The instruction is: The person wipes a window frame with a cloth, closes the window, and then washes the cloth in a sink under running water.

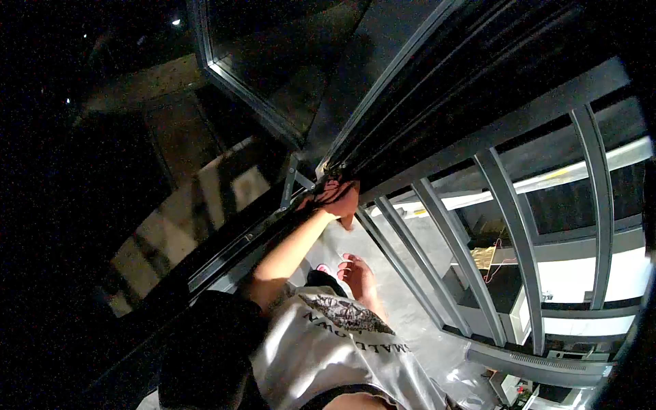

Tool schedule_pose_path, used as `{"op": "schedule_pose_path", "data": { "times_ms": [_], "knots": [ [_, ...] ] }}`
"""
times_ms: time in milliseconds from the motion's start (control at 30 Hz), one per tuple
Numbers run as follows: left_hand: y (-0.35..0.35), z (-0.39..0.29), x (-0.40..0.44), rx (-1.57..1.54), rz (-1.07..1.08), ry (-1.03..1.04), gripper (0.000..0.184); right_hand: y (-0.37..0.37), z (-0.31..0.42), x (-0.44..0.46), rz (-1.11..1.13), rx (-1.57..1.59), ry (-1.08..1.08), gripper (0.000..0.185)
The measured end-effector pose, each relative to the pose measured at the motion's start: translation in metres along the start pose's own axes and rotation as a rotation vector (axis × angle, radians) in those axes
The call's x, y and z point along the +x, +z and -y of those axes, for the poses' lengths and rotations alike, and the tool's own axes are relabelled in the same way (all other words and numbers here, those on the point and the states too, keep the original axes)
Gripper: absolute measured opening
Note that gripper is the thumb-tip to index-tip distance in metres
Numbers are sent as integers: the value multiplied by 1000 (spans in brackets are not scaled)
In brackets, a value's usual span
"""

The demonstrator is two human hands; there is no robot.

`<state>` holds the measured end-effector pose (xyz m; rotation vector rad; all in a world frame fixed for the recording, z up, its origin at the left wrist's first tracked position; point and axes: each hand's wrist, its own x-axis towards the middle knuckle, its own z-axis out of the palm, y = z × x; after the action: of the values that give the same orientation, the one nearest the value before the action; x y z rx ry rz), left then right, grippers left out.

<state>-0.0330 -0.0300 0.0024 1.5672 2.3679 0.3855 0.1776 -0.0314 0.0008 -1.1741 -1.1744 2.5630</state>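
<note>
My left hand [339, 197] reaches up to the dark window frame [328, 160], at the corner beside the metal hinge arm [292, 181]. Its fingers are bent in shadow against the frame, and what they grip is hidden. Above the hand, a glazed window sash [254, 100] stands swung outward. My right hand [357, 273] hangs low in front of my shirt, its fingers loosely curled and apart, with nothing visible in it.
Grey metal bars [509, 225] rise close to the right of both hands. Beyond them is a lit room with a dark-topped table [497, 290] and a grey floor [403, 253]. A sill track [225, 263] runs along the left. Outside, it is dark.
</note>
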Motion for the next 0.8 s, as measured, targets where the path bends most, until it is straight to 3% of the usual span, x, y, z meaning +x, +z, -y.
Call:
{"op": "schedule_pose_path", "data": {
  "times_ms": [133,300,400,433,500,533,600,667,767,800],
  "knots": [
    [4,-7,3,-56,-122,-191,30,-4,-5,0,-23,8,10,30],
    [55,19,47,-780,150,117,41,3,1,1,-22,-49,21,32],
    [3,-1,26,-509,475,11,67,16,5,2,3,-32,12,32],
    [34,-11,32,-857,-85,-21,58,14,5,4,26,-32,16,32],
    [42,-2,30,-1154,-684,-59,50,14,5,5,31,-43,27,32],
    [23,23,14,-1094,-627,314,30,14,5,5,33,-45,33,32],
    [-38,42,-40,-1350,-316,433,13,13,3,7,20,-59,35,31],
    [-78,33,-89,-1663,-63,151,14,10,1,8,-2,-95,42,30],
    [-79,44,-126,-1675,-125,27,17,1,-6,16,27,-111,91,30],
    [-89,54,-140,-1662,-179,13,18,29,4,7,11,-115,101,30]
  ]
}}
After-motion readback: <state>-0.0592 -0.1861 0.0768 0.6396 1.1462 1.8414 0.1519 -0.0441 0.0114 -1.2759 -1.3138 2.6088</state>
